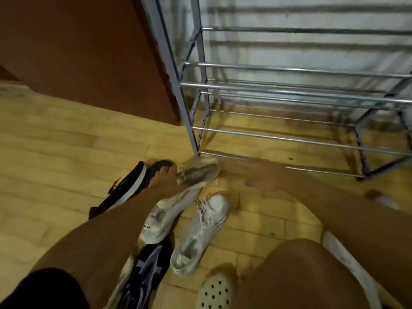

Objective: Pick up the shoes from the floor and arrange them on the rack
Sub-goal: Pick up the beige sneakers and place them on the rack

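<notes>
My left hand (166,180) is closed on the near end of a dirty grey-beige shoe (200,171), which is blurred and sits by the front left foot of the metal shoe rack (289,85). To the right of that shoe, my right hand (263,177) is blurred, held flat with nothing in it, just in front of the rack's lowest bar. The rack's bars hold no shoes. On the floor lie a black shoe with a white sole (128,186), two white sneakers (157,219) (200,233) and a black-and-blue sneaker (145,270).
A white perforated clog (214,291) lies at the bottom beside my bare knee (301,275). A brown wooden panel (89,52) stands left of the rack. The floor is yellow wood planks (55,141). A grey wall is behind the rack.
</notes>
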{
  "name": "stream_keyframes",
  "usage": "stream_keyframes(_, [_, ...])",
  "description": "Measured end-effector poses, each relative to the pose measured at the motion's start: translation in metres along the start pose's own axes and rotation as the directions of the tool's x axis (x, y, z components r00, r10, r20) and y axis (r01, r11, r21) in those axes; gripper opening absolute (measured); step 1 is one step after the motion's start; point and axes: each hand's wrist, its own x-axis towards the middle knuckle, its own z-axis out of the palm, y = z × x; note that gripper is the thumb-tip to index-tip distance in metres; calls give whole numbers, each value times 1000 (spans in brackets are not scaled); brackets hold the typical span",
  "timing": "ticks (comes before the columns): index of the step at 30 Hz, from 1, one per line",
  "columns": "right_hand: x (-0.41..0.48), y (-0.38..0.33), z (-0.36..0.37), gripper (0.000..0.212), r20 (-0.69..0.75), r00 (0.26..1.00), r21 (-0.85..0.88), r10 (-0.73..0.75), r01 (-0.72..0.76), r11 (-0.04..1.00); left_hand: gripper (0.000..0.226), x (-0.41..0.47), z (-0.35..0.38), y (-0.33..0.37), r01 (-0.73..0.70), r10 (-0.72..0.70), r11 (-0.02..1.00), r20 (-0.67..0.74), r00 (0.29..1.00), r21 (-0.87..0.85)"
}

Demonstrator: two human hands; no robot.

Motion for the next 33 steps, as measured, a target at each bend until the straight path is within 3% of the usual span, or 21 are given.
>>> stream_keyframes(4, [-17,11,23,49,66,993,23,94,-95,995,95,-11,30,-30,198,-192,979,88,977,-58])
stream_keyframes(9, [-36,27,51,55,128,977,-23,171,-169,985,91,-5,39,-29,246,-248,961,-1,969,129])
stream_keyframes(11, [-47,30,54,51,173,967,-32,184,-182,983,89,-3,41,-22,255,-256,961,0,967,107])
stream_keyframes(13, [-56,32,52,49,204,961,-78,187,-174,982,82,-5,41,-16,267,-268,963,16,963,19])
stream_keyframes(16, [-72,32,39,49,178,964,-61,199,-191,980,48,-18,38,-7,248,-237,946,77,968,-211])
stream_keyframes(18, [-87,29,27,48,172,962,-44,212,-207,977,49,-36,36,6,284,-255,903,128,958,-323])
stream_keyframes(20, [-102,26,14,41,151,967,-64,206,-199,978,50,-53,35,20,320,-260,817,189,947,-479])
stream_keyframes(23, [-125,22,-8,31,92,975,-128,201,-189,974,33,-79,26,44,357,-229,650,276,934,-671])
stream_keyframes(25, [-140,19,-24,26,64,976,-121,207,-199,973,25,-98,12,61,329,-183,645,278,943,-690])
stream_keyframes(29, [-180,3,-59,34,32,976,-79,214,-211,974,16,-138,-31,111,124,-24,757,162,986,-641])
stream_keyframes(33, [-229,-10,-84,58,-47,981,49,189,-186,981,19,-184,-64,180,-52,185,703,111,976,-709])
